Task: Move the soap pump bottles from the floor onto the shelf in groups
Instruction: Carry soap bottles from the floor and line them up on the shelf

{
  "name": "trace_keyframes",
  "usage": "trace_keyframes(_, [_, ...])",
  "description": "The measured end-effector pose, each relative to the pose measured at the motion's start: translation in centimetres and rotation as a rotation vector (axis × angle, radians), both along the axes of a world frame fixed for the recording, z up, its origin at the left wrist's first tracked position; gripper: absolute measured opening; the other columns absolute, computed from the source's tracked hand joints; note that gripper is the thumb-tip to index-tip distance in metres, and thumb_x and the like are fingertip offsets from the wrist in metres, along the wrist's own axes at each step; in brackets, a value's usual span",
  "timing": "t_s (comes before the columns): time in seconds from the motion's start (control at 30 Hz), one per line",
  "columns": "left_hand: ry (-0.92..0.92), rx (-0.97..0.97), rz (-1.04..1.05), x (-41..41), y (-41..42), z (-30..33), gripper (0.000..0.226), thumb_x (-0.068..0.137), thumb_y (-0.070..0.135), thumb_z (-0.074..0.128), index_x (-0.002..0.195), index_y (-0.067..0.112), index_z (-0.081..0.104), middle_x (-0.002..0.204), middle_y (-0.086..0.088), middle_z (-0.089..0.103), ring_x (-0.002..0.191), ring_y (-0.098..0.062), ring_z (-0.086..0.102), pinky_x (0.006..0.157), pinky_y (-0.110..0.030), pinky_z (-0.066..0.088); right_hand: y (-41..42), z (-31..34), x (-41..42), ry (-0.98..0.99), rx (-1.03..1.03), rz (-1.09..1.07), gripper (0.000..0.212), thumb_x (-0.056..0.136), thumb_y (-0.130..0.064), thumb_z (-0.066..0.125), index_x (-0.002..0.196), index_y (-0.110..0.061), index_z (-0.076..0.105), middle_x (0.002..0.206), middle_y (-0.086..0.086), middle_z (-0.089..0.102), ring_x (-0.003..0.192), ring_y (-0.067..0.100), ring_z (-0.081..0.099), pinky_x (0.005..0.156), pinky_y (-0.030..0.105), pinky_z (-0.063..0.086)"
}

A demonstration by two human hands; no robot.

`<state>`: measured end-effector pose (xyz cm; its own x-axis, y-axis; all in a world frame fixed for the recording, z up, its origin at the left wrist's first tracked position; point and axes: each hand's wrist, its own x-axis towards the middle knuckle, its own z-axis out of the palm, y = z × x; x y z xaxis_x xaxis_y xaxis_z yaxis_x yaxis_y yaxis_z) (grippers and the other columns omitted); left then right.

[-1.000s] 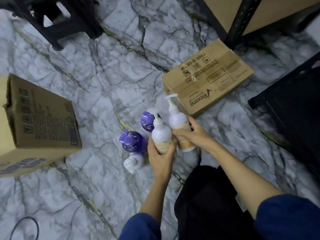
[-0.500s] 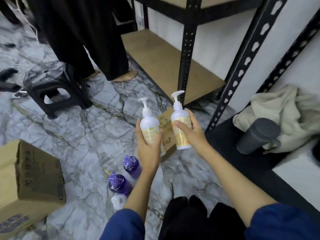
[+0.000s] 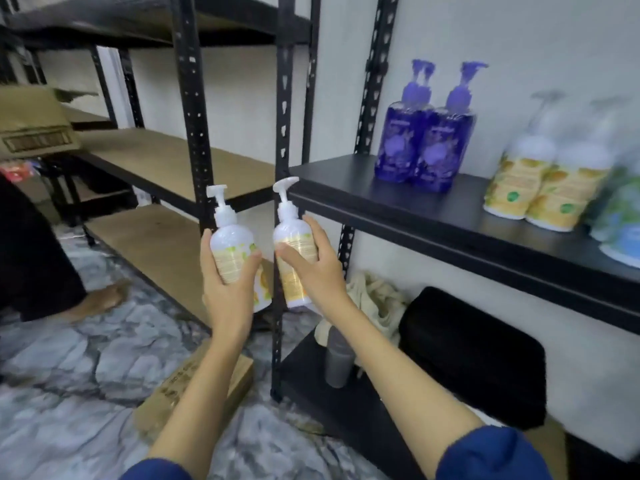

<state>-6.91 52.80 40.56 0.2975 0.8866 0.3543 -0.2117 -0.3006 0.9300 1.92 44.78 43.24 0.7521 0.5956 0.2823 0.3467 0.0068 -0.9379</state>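
Left hand: we see our left hand (image 3: 228,285) wrapped around the lower body of the left white pump bottle (image 3: 232,247), fingers curled on its label, thumb on the left side; the bottle stands upright in the air.
Right hand: our right hand (image 3: 313,263) grasps the right white pump bottle (image 3: 293,244) from its right side, fingers spread over the label; this bottle is upright too, its nozzle pointing right.
The two held bottles: we hold them side by side, close but apart, in front of the black upright post (image 3: 282,140) and just left of the near edge of the black shelf (image 3: 433,216).
Shelf contents: on the black shelf we see two purple pump bottles (image 3: 420,143) standing together toward the far side; right of them stand two white bottles with yellow labels (image 3: 543,178), blurred; at the far right edge sit further bottles with green and blue labels (image 3: 620,216), too blurred to count.
Below the shelf: a black bag (image 3: 474,355), a pale cloth (image 3: 374,299) and a grey cup (image 3: 339,362) rest on the lower level.
Floor: a cardboard box (image 3: 194,386) lies on the marble floor (image 3: 69,358) under our left forearm.
Left side: wooden shelves (image 3: 156,161) run off to the left, and another person's bare foot (image 3: 100,299) stands on the floor there.
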Motion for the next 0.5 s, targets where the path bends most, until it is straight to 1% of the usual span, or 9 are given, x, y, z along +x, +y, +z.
trace_keyframes(0.03, [-0.017,0.010,-0.012,0.8,-0.9,1.2,0.071,0.087,0.038,0.065,0.144,0.045,0.024,0.138,0.017,0.041,0.122,-0.009,0.045,0.105,-0.040,0.039,-1.3,1.3,0.3,-0.027,0.022,-0.033,0.066,0.072,-0.057,0.064,0.130,-0.055,0.034,0.110,-0.028,0.057,0.108,0.011,0.058,0.095,0.046,0.047])
trace_keyframes(0.07, [-0.038,0.020,-0.029,1.6,-1.9,2.5,0.071,0.087,0.038,0.065,0.144,0.043,0.024,0.139,0.015,0.042,0.122,-0.011,0.045,0.106,-0.040,0.038,-2.7,2.5,0.6,-0.046,0.041,-0.067,0.066,0.076,-0.052,0.066,0.134,-0.051,0.034,0.110,-0.031,0.054,0.109,0.011,0.056,0.096,0.045,0.046])
trace_keyframes(0.13, [-0.076,0.037,-0.085,3.0,-3.9,4.5,0.072,0.088,0.037,0.064,0.146,0.041,0.023,0.130,0.018,0.043,0.117,-0.009,0.046,0.102,-0.035,0.039,-5.4,4.5,1.1,-0.083,0.073,-0.145,0.066,0.082,-0.044,0.067,0.139,-0.044,0.034,0.117,-0.025,0.052,0.111,0.010,0.054,0.097,0.043,0.046])
trace_keyframes(0.17, [-0.096,0.047,-0.121,4.0,-5.2,5.5,0.072,0.088,0.036,0.064,0.147,0.040,0.023,0.128,0.017,0.044,0.115,-0.009,0.046,0.101,-0.034,0.039,-7.2,5.5,1.5,-0.108,0.080,-0.188,0.065,0.083,-0.044,0.066,0.139,-0.044,0.033,0.120,-0.021,0.052,0.111,0.011,0.054,0.098,0.043,0.046])
trace_keyframes(0.27, [-0.151,0.070,-0.181,6.3,-8.1,7.6,0.071,0.087,0.035,0.065,0.146,0.038,0.025,0.139,0.012,0.041,0.122,-0.010,0.044,0.105,-0.035,0.038,-11.0,7.5,2.2,-0.170,0.065,-0.303,0.067,0.083,-0.049,0.064,0.140,-0.046,0.030,0.130,-0.015,0.052,0.117,0.015,0.052,0.099,0.043,0.043])
trace_keyframes(0.33, [-0.186,0.073,-0.249,7.9,-10.6,9.2,0.070,0.087,0.033,0.065,0.146,0.036,0.026,0.142,0.010,0.040,0.124,-0.009,0.043,0.104,-0.031,0.037,-13.8,8.6,2.8,-0.217,0.060,-0.387,0.066,0.083,-0.051,0.063,0.141,-0.046,0.029,0.136,-0.017,0.048,0.122,0.014,0.049,0.099,0.041,0.042])
trace_keyframes(0.37, [-0.202,0.072,-0.289,8.7,-11.8,9.8,0.071,0.088,0.032,0.065,0.146,0.035,0.026,0.140,0.012,0.040,0.124,-0.009,0.043,0.103,-0.030,0.037,-15.1,9.2,3.1,-0.244,0.057,-0.425,0.065,0.084,-0.051,0.062,0.140,-0.047,0.029,0.137,-0.018,0.046,0.122,0.013,0.047,0.097,0.039,0.042])
trace_keyframes(0.4, [-0.207,0.076,-0.326,9.3,-12.9,10.4,0.071,0.087,0.033,0.066,0.146,0.036,0.025,0.137,0.013,0.040,0.122,-0.009,0.043,0.103,-0.031,0.037,-16.4,9.7,3.6,-0.260,0.062,-0.468,0.064,0.084,-0.051,0.062,0.140,-0.047,0.030,0.138,-0.020,0.045,0.122,0.012,0.047,0.095,0.037,0.042])
trace_keyframes(0.5, [-0.207,0.085,-0.407,11.2,-15.7,11.9,0.073,0.083,0.042,0.067,0.144,0.042,0.026,0.131,0.012,0.047,0.115,-0.014,0.048,0.105,-0.043,0.039,-19.4,10.9,4.8,-0.261,0.083,-0.595,0.064,0.085,-0.047,0.062,0.140,-0.046,0.030,0.138,-0.021,0.043,0.124,0.011,0.045,0.089,0.034,0.038])
